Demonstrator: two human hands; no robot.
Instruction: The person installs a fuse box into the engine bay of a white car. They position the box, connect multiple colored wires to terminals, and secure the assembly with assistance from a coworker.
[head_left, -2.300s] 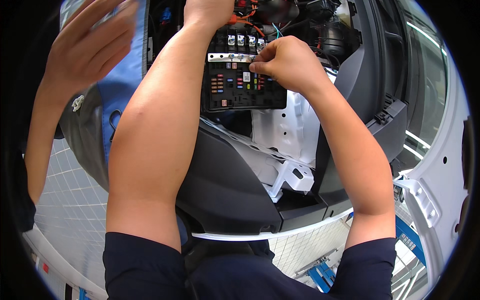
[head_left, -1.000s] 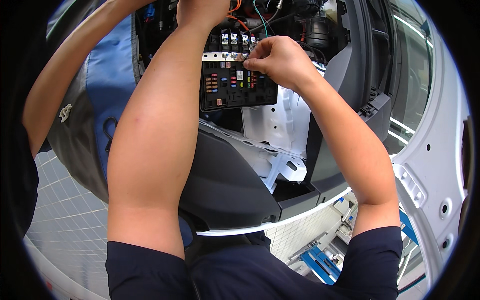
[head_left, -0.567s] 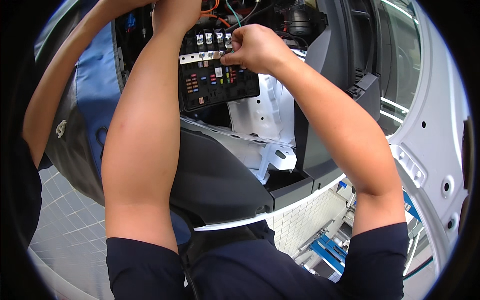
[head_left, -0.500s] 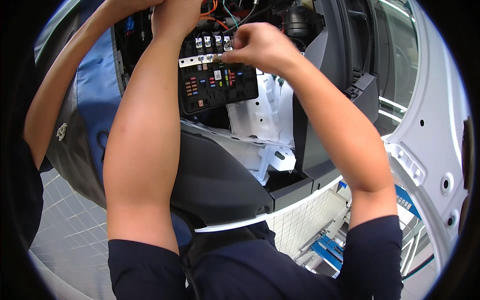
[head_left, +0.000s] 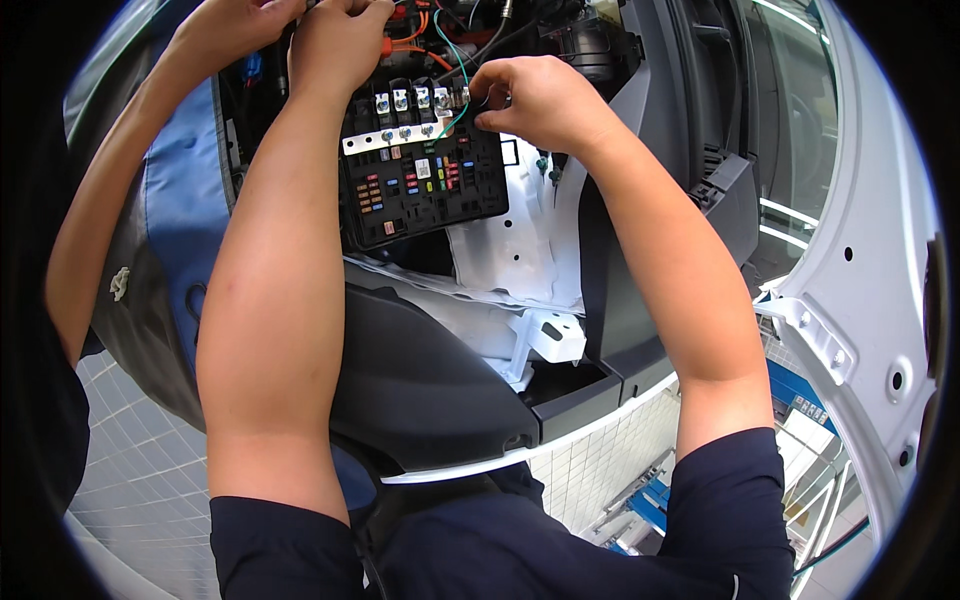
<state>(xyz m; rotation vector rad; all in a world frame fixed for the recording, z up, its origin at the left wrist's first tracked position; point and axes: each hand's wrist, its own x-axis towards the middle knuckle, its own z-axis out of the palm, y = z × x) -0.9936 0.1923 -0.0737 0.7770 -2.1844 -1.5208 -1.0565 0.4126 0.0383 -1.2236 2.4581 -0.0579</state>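
Observation:
A black fuse box [head_left: 425,215] with small coloured fuses sits in the vehicle's engine bay. Along its upper part runs a metal bar [head_left: 365,143] with bolts, below a row of metal terminals [head_left: 401,100]. My right hand [head_left: 550,105] is at the box's upper right corner, fingers curled. A thin green wire [head_left: 465,62] bows across the terminals and meets those fingertips; the exact grip is hard to see. Farther left, my left hand [head_left: 338,48] reaches to the top edge with bent fingers, beside orange cables [head_left: 412,42]. What it grips is hidden.
Another person's hand [head_left: 225,28] works close by my left hand. A blue and grey cover [head_left: 180,200] drapes the left side. Dark trim [head_left: 430,385] and a white bracket [head_left: 552,335] lie nearer. The white door frame [head_left: 850,200] rises at the right.
My right hand has shifted slightly right from the box's terminals, and the green wire now hangs across them. My left hand has come lower into view, as has the other person's hand.

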